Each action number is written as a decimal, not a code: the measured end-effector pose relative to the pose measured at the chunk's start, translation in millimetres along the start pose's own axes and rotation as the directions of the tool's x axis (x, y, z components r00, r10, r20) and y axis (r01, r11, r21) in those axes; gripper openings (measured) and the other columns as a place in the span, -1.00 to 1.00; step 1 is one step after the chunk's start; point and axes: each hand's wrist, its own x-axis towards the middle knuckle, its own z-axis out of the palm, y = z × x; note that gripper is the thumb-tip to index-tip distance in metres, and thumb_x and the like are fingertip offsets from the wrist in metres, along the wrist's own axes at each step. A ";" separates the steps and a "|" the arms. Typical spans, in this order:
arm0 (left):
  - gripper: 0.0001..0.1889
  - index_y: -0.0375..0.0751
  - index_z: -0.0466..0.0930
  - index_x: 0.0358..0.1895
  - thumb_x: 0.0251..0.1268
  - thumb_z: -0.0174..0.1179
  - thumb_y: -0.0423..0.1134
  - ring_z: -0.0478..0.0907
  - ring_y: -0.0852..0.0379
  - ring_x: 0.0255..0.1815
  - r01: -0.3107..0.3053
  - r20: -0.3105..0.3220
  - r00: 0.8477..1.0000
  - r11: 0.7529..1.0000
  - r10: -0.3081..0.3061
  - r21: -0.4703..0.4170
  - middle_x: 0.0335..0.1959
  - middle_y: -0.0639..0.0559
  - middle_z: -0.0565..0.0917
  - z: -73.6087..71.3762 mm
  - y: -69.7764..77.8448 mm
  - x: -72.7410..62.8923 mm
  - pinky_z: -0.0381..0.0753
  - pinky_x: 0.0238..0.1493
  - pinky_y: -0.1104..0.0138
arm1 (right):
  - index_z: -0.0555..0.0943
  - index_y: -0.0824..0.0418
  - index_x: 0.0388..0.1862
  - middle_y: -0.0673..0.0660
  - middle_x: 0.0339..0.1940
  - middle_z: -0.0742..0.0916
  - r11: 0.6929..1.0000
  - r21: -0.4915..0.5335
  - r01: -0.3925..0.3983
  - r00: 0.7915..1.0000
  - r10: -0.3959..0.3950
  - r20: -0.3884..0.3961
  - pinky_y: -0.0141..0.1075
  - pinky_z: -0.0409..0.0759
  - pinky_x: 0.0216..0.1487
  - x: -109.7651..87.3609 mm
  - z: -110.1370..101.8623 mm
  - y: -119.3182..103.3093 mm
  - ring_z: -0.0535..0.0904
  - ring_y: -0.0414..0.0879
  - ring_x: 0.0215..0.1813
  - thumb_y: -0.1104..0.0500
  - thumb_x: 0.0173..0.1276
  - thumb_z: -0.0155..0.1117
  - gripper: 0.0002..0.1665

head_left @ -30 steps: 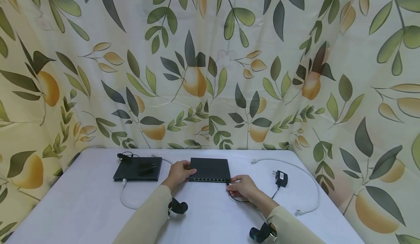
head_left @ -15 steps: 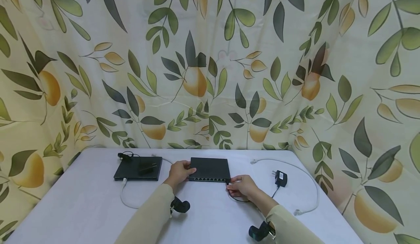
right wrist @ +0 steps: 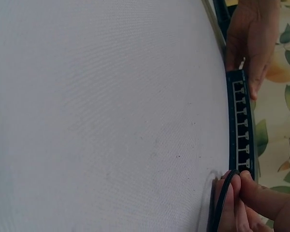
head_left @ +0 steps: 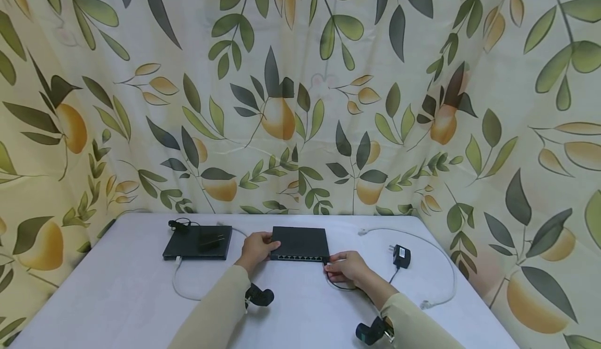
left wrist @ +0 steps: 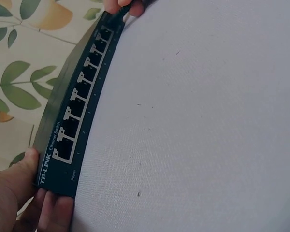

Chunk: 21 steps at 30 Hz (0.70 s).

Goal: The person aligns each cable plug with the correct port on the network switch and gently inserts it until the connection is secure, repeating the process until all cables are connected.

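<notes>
A black TP-LINK Ethernet switch [head_left: 300,242] lies on the table with its row of ports toward me, seen closely in the left wrist view. My left hand [head_left: 255,249] grips its left end, thumb on top and fingers curled beneath. At the opposite end, my right hand [head_left: 348,268] pinches the plug end of a thin black power cable [right wrist: 221,203] against the port side. My fingertips cover the plug, so how deep it sits cannot be seen. The ports in the left wrist view hold no cables. The black power adapter [head_left: 401,256] lies right of my right hand.
A second flat black box [head_left: 188,244] stands at the left, with a dark adapter and cord on top and a white network cable [head_left: 175,281] at its front. Another white network cable [head_left: 454,276] curves along the right side of the white table [head_left: 117,297]. A leaf-patterned curtain [head_left: 300,104] hangs behind.
Both hands keep their places on the switch and the cable. Only a slight shift of the head view shows.
</notes>
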 end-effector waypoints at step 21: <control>-0.51 -0.29 0.56 0.22 0.24 0.36 -0.21 0.54 0.17 -0.40 -0.022 0.018 1.000 1.000 0.022 0.001 0.03 -0.14 0.67 -2.4 2.9 -6.2 0.63 -0.41 0.42 | 0.57 0.53 0.10 0.29 -0.18 0.78 0.977 -0.172 0.127 0.991 -0.132 -0.017 -0.26 0.73 -0.22 -0.8 -58.9 -24.2 0.75 0.03 -0.23 0.27 0.37 0.29 -0.58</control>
